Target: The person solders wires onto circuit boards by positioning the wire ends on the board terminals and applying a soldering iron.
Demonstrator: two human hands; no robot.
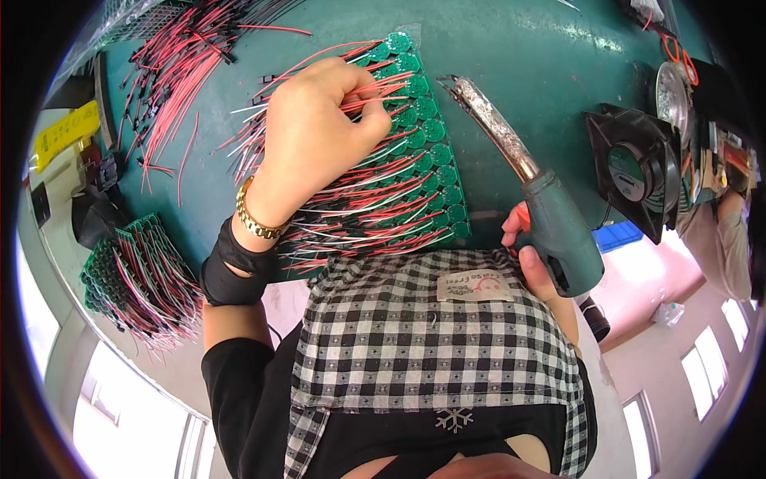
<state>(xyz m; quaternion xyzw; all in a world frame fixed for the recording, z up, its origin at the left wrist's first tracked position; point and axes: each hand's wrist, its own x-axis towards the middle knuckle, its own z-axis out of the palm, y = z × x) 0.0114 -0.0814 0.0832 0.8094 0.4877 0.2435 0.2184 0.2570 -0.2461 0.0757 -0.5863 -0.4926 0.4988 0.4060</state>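
Observation:
A sheet of small round green circuit boards [435, 156] lies on the bench, with red, white and black wires [359, 195] soldered in rows and trailing left. Over its upper part, my left hand [327, 112] is closed, thumb and fingers pinching thin red wires [391, 86]. To the right, my right hand [536, 267] is wrapped round what looks like a soldering gun [562, 231]. The tool has a dark green body and a long silvery barrel, its tip pointing up and left, apart from the boards. The tool's body hides part of my right fingers.
Loose red and black wires [171, 96] are heaped at the upper left. A wired stack of green boards [140, 279] sits lower left. A black fan [634, 172] stands on the right, near red-handled scissors [680, 60]. Another person's arm [728, 231] shows at far right.

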